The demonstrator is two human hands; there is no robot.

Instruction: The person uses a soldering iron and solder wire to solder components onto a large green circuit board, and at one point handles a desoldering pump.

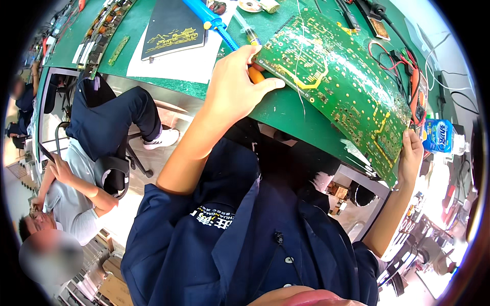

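A large green circuit board [347, 86], dotted with solder points and yellow traces, is tilted over the front of the green bench. My left hand [232, 84] has its left corner, index finger at the edge and thumb stretched along the near side. Beside those fingers shows a small orange-yellow piece [255, 75], partly hidden; I cannot tell what it belongs to. At the opposite end, my right hand [411, 153] pinches the board's right edge, with some fingers hidden behind it. A thin pale wire [302, 51] crosses the board's left part.
Left of the board are a black notebook [173, 28] on white paper, a blue tool [212, 20] and a syringe [245, 28]. An orange multimeter [418, 97] with leads and a blue packet [438, 135] stand right. Another person [84, 178] sits at left.
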